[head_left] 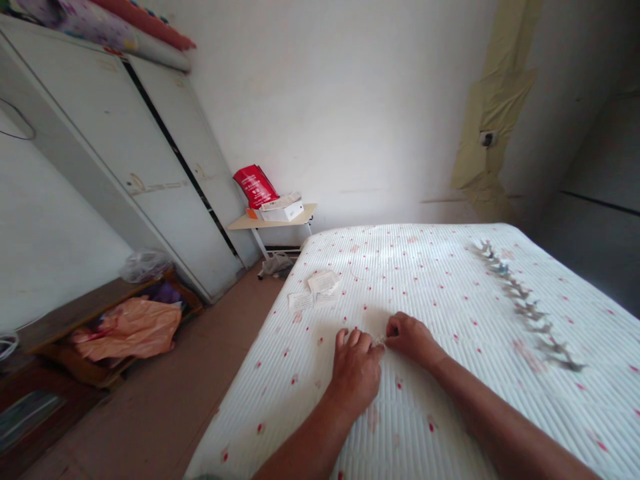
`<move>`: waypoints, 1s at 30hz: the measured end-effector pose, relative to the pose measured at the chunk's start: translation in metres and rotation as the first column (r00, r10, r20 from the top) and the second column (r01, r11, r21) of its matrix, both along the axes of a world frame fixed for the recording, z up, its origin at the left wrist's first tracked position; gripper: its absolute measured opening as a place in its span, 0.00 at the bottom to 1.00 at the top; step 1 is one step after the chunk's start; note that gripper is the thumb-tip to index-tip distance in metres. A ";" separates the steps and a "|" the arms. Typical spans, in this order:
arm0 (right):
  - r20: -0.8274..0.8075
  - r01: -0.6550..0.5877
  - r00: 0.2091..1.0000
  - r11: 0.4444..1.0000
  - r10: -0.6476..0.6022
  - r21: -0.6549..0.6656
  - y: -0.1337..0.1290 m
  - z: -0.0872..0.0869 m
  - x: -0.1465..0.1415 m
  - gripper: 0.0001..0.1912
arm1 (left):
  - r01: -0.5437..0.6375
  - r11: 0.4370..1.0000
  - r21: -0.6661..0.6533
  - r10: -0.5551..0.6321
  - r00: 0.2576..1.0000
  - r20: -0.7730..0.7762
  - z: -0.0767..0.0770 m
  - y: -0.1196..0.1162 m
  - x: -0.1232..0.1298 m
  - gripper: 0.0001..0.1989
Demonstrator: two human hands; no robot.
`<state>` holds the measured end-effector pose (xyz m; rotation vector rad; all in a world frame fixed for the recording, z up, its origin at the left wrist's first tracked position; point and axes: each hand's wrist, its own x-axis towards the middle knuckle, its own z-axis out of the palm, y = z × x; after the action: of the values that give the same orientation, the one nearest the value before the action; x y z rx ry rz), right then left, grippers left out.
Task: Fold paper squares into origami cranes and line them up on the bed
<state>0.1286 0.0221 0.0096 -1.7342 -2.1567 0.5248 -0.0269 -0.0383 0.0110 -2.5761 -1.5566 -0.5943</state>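
A small piece of printed paper (379, 341) shows between my two hands, just above the bed cover; most of it is hidden by my fingers. My left hand (356, 368) grips its left side near the thumb, with the other fingers bent over the cover. On the other side, my right hand (411, 337) is closed in a pinch at the paper's edge. Left of my hands lie several loose printed paper sheets (324, 283), partly overlapping. To the right, a row of small folded paper figures (527, 309), resembling birds, runs along the bed.
The bed (410, 280) has a white ribbed cover with red dots. Beyond its far left corner, a small table (270, 223) bears a red bag (255, 186) and a white box (287, 211). A metal cabinet (120, 147) and a wooden bench (95, 300) with plastic bags stand left.
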 end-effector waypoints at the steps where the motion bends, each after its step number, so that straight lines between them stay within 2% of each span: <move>1: -0.003 0.001 1.000 1.000 -0.001 -0.003 0.001 -0.001 0.000 0.04 | -0.001 1.000 0.001 0.001 1.000 0.000 0.000 0.000 0.000 0.09; 6: -0.083 -0.038 0.996 0.999 0.037 -0.006 0.005 -0.005 0.007 0.07 | -0.005 1.000 -0.011 0.006 0.999 0.037 -0.001 0.000 0.000 0.11; 13: -0.312 -0.207 0.918 0.967 0.244 0.147 -0.005 -0.005 0.017 0.17 | -0.017 0.997 -0.076 0.028 0.990 0.139 -0.004 0.009 -0.001 0.09; 22: -0.226 -0.307 0.912 0.935 0.342 0.178 -0.003 -0.008 0.022 0.15 | -0.043 0.989 -0.141 0.079 0.961 0.267 -0.009 0.020 -0.001 0.06; 30: -0.205 -0.344 0.902 0.919 0.380 0.190 -0.002 -0.006 0.022 0.14 | -0.064 0.982 -0.175 0.114 0.949 0.294 -0.010 0.026 -0.001 0.06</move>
<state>0.1509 0.0202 0.0039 -1.1271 -2.2825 0.6098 -0.0276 -0.0119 0.0007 -2.6087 -1.8769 -0.9278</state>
